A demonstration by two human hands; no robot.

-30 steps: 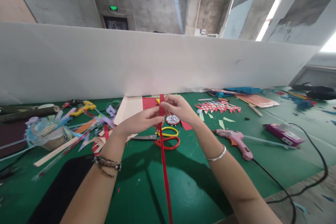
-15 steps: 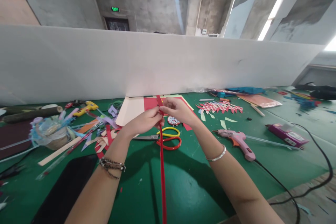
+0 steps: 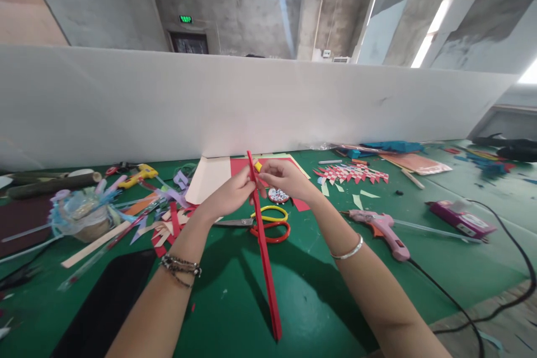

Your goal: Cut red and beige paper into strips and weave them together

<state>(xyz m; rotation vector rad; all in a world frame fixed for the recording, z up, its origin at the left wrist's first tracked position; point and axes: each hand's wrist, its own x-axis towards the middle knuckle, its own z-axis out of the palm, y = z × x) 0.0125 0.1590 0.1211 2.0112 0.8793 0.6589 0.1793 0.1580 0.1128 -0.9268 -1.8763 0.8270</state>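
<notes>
Green tabletop [image 3: 327, 307] strewn with paper scraps [image 3: 165, 228]; white panel [image 3: 260, 106] behind, concrete wall [image 3: 251, 5] beyond. Left hand [image 3: 230, 194] pinches red strip [image 3: 265, 260], raised above tabletop; right hand [image 3: 288, 180] at strip's edge, grip unclear.

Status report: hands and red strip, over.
Left hand pinching red strip near its upper end. Right hand close beside, grip unclear. Scissors partly hidden behind strip.
</notes>
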